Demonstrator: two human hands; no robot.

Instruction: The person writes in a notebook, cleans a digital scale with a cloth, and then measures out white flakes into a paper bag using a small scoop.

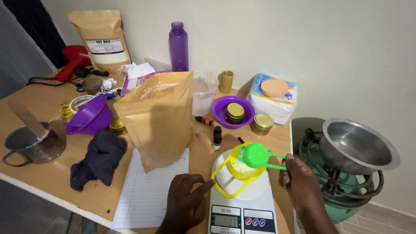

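Right hand (302,183) pinching bright green plastic measuring spoon (254,155) over yellow plastic cup (242,170) on white digital kitchen scale (242,208); left hand (185,203), fingers curled, steadying cup.

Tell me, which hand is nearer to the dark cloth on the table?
Left. The left hand rests by the scale, just right of the dark cloth; the right hand holds a green scoop farther right.

A wooden table (39,102) stands against the wall, crowded: a tall kraft pouch (158,117) on a lined notepad (147,195), a dark cloth (99,158), a metal mug (30,143), a purple bowl (89,116), a tissue pack (273,102), and a white kitchen scale (242,212) (display lit).
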